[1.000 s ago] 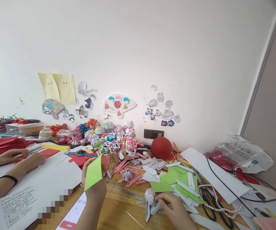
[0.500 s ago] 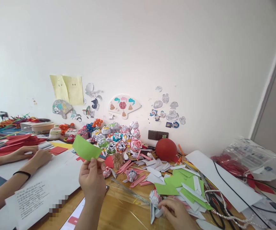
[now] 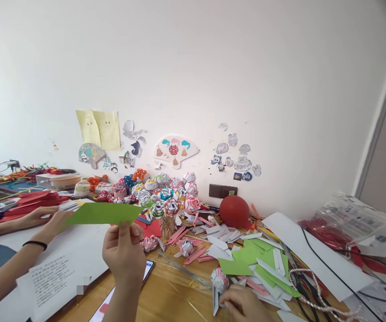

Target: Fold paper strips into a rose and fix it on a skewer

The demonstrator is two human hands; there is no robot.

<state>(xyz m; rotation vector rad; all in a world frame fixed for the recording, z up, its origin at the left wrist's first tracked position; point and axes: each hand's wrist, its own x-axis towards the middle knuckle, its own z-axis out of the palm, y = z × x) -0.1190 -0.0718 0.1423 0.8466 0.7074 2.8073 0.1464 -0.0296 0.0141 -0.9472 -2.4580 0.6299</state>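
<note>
My left hand is raised above the table and pinches a long green paper strip by its right end; the strip lies almost flat, pointing left. My right hand rests low on the wooden table, fingers closed on a small white and pink folded paper flower. Green paper pieces and white folded strips lie just beyond my right hand.
Another person's two hands rest on white sheets at the left. A bunch of paper roses and a red ball stand by the wall. Scissors, cord and cables lie at the right, beside a plastic bag. A phone lies under my left forearm.
My left hand has turned the green strip from upright to nearly flat, pointing left. My right hand stayed low on the paper flower. The view shifted slightly left and down.
</note>
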